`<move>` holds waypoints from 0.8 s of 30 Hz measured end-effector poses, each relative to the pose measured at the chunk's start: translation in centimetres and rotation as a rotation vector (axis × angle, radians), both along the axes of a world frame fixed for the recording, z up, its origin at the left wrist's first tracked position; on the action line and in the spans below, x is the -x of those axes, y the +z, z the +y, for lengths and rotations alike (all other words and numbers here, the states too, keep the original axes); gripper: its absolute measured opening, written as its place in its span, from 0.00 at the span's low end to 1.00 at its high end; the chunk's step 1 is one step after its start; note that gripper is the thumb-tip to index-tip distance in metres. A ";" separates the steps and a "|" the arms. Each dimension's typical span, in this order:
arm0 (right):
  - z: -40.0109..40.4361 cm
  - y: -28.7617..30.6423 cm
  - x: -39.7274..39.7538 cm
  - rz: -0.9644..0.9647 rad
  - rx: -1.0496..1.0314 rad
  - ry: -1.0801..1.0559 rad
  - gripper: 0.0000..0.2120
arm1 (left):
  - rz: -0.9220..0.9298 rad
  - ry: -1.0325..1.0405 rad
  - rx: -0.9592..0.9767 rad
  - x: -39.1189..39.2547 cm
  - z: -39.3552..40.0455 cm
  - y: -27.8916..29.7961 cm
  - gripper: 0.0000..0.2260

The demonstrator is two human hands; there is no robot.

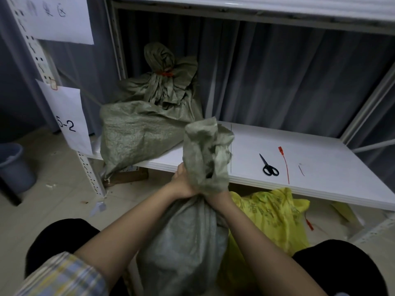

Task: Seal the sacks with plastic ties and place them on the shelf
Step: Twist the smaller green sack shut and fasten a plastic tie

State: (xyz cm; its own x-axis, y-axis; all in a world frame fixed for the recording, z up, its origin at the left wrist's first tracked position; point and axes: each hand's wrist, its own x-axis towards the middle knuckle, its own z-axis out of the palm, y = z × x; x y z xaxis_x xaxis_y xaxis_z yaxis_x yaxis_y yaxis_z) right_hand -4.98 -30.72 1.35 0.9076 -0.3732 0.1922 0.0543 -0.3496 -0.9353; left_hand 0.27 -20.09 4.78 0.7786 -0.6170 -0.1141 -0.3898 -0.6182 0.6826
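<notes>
Head view — both hands' grip round sack [183, 242] neck; scissors [268, 166], red tie [285, 164] nearby on shelf [320, 178].

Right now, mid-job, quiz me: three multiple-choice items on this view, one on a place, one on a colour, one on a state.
1. Where do the scissors lie?
A. on the white shelf board, beside the loose tie
B. on the floor by the bucket
C. inside the yellow bag

2. What colour is the tie on the sealed sack at the back of the shelf?
A. blue
B. white
C. red-orange

3. What state is the sack between the knees in?
A. tied and on the shelf
B. neck bunched in both hands, no tie on it
C. lying open, untouched

Answers: 1 A, the black scissors rest on the board just left of the red tie. 2 C, a red-orange band cinches its neck. 3 B, the left hand and right hand grip the gathered neck, and no tie shows.
</notes>
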 end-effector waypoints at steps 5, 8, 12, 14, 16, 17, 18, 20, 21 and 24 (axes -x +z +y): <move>-0.4 -0.3 -0.4 -0.028 0.078 -0.093 0.07 | 0.221 -0.062 0.186 0.6 0.5 -1.0 0.29; -0.6 -0.9 -0.1 0.259 0.115 0.070 0.21 | 0.243 -0.100 0.129 1.2 0.3 -1.4 0.29; 0.4 -0.9 -0.4 0.368 0.421 0.192 0.34 | 0.379 -0.050 0.185 1.1 -0.1 -1.6 0.18; 0.0 -1.0 -0.4 0.340 0.554 0.326 0.35 | 0.447 0.107 0.225 0.9 -0.5 -1.8 0.19; -0.7 -1.5 -0.1 0.268 0.423 0.388 0.41 | 0.516 0.274 0.379 0.7 -1.3 -1.6 0.16; -1.0 -1.7 0.2 0.216 0.341 0.371 0.43 | 0.505 0.319 0.466 0.4 -1.7 -1.7 0.13; -1.3 -1.9 0.3 0.168 0.276 0.336 0.42 | 0.487 0.342 0.527 0.1 -2.2 -1.6 0.12; -2.3 -2.1 0.5 0.046 0.144 0.258 0.28 | 0.451 0.348 0.566 -0.5 -3.1 -1.2 0.13; -3.0 -2.1 0.5 0.001 0.090 0.178 0.21 | 0.410 0.346 0.558 -1.0 -3.7 -1.3 0.14; -6.3 -2.0 0.9 0.020 -0.039 -0.111 0.10 | 0.239 0.382 0.497 -2.6 -5.5 -1.5 0.23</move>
